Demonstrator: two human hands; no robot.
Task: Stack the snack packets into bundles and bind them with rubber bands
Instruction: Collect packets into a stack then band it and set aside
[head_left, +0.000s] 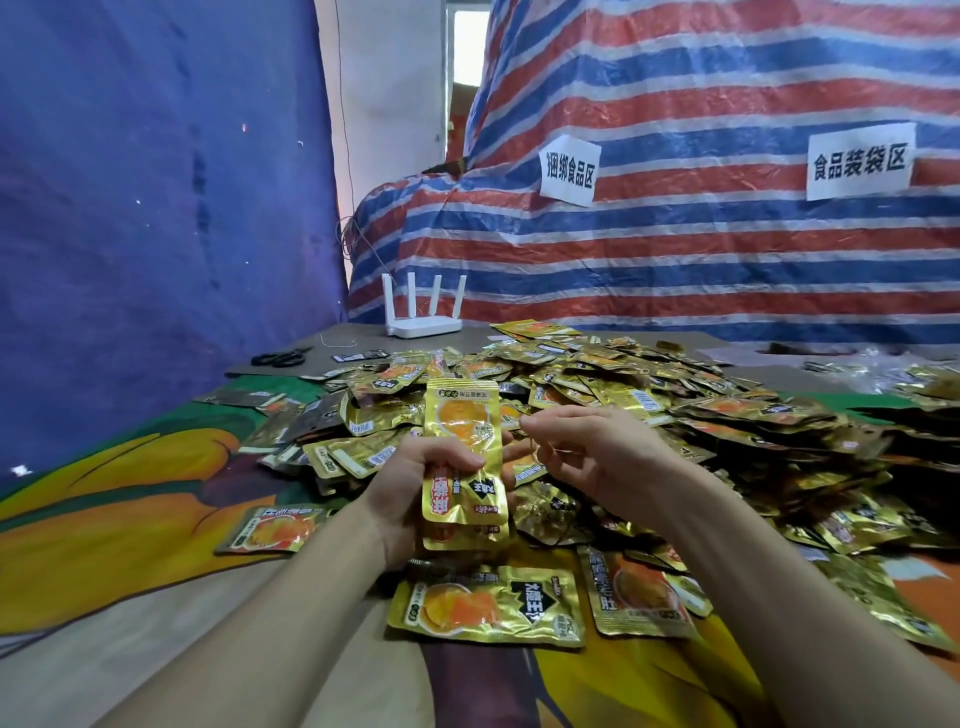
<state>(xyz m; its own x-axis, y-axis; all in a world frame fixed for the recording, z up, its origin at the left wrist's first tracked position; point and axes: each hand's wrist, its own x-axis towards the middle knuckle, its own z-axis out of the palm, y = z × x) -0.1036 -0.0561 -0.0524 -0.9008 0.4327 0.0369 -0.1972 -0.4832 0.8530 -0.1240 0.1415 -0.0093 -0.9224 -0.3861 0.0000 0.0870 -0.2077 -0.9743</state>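
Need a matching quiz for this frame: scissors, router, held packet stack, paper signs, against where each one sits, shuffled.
1. scissors
2. router
3. packet stack
4. paper signs

A. stuck on the striped tarp
B. gripped in the left hand
C. lying flat at the far left of the table
D. standing at the table's back, antennas up

Pairs: 1-C, 2-D, 3-B, 4-A
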